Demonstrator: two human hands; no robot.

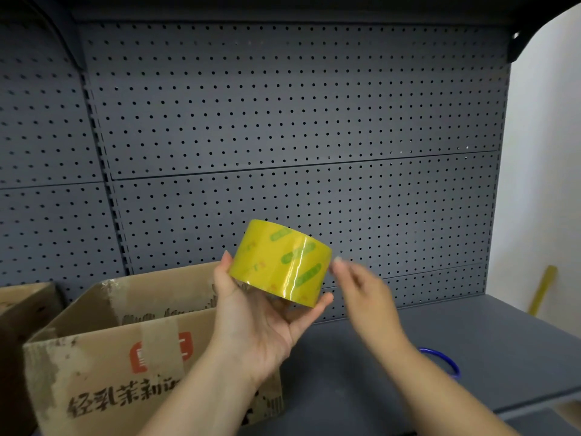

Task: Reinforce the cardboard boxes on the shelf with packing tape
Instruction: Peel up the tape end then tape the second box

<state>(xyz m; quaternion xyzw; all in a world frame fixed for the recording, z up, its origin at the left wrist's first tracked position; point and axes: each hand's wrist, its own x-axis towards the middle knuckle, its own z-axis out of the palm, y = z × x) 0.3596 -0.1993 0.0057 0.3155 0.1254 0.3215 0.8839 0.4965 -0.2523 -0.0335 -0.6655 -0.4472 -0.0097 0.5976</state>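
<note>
Gripping a yellow tape roll [280, 262] between thumb and fingers, the left hand [261, 325] holds it above the near-left cardboard box [94, 357]. Blurred, the right hand [364, 297] hovers beside it, fingers loose and empty; next probably comes finding and peeling the tape end.

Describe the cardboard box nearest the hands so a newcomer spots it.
On the dark grey metal shelf below the perforated back panel, at left, stands an open brown cardboard box behind the left hand. Unlike the neighbouring box at the frame edge, it bears a red logo and black lettering.
</note>
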